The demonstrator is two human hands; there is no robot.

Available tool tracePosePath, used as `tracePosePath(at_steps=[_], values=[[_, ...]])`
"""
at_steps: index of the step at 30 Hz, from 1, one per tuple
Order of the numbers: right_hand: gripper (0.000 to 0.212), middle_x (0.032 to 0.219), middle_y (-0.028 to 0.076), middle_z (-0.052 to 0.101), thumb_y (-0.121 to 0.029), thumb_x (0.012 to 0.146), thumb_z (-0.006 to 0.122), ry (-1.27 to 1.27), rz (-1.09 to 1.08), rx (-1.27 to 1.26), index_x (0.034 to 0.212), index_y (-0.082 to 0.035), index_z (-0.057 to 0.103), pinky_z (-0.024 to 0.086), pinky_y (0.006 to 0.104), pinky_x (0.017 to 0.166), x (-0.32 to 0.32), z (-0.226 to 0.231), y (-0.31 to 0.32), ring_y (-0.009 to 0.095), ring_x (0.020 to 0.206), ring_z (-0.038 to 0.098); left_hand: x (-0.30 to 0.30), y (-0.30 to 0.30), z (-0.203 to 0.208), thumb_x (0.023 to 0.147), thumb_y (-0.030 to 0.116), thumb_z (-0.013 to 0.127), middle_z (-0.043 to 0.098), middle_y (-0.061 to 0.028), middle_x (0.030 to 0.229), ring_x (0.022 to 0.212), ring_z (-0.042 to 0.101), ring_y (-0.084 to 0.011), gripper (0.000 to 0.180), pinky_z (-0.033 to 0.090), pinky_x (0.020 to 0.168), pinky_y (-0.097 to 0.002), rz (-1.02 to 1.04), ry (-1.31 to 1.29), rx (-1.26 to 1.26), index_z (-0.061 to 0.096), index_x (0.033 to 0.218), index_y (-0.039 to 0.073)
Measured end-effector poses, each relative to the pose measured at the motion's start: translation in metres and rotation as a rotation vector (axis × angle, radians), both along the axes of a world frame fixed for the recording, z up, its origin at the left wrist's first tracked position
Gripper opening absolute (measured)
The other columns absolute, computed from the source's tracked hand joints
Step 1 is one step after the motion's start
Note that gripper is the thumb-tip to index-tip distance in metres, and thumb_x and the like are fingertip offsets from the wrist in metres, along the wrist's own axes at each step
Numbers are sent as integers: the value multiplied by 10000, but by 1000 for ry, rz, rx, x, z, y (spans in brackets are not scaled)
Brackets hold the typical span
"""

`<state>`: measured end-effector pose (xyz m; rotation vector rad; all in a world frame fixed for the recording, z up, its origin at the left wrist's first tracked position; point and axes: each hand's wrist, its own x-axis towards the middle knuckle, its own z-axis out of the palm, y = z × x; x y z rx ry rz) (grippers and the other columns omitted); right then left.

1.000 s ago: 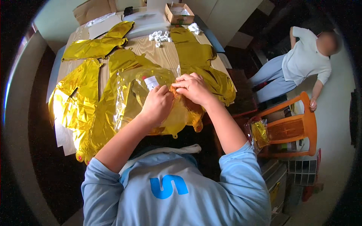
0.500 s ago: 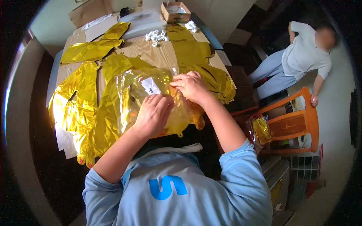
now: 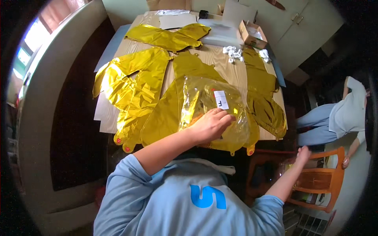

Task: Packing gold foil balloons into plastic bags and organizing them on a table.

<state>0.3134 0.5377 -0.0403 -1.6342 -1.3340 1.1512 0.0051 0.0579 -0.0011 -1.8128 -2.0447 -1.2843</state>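
My left hand (image 3: 213, 125), fingers curled, grips a clear plastic bag (image 3: 193, 87) near its white label (image 3: 221, 100). The bag lies over a flat gold foil balloon (image 3: 191, 65), whose lower end pokes out at the table's near edge. Stretched far out to the right, my right hand (image 3: 302, 155) is above a wooden chair (image 3: 318, 180). Its fingers are small and blurred, so I cannot make out whether they hold anything. More flat gold foil balloons are spread out: one (image 3: 143, 76) at the left, one (image 3: 169, 37) at the back and one (image 3: 262, 84) at the right.
On the wooden table (image 3: 226, 74) sit small white bundles (image 3: 232, 54), another white bundle (image 3: 264, 56), a cardboard box (image 3: 252, 34) and a translucent plastic sheet (image 3: 220, 33). A shiny packet (image 3: 286, 167) shows by the chair. A person (image 3: 348, 108) stands at the right, hand on the chair.
My right hand has left the bag and swung out to the right over the chair. My left hand stays on the bag. The whole view has turned, shifting the table rightward in the picture.
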Motion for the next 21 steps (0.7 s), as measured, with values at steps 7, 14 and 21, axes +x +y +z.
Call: tracePosePath(at_steps=[7, 14, 21], values=[[314, 1228, 123, 656, -203, 971, 604, -153, 727, 588, 1233, -35, 648, 472, 341, 971, -109, 83, -157, 196, 1109, 611, -1, -5, 4, 811, 27, 618, 598, -147, 990, 974, 576, -353, 357, 488, 867, -436, -18, 76, -33, 577, 1166, 24], [316, 1312, 133, 603, -155, 902, 647, -129, 1413, 953, 1207, -76, 665, 437, 409, 1036, -253, 70, -273, 306, 1227, 549, 3, -4, 7, 741, -22, 605, 587, -153, 1026, 1009, 576, -341, 430, 479, 903, -433, 0, 128, -8, 571, 1167, 30], [449, 1470, 121, 469, -298, 956, 550, -457, 1486, 1167, 1385, -168, 544, 336, 449, 1116, -266, 18, -282, 330, 1334, 441, 13, -15, 26, 759, -53, 616, 593, -139, 1007, 922, 598, -350, 403, 504, 837, -469, 68, -48, -75, 585, 1149, 42]])
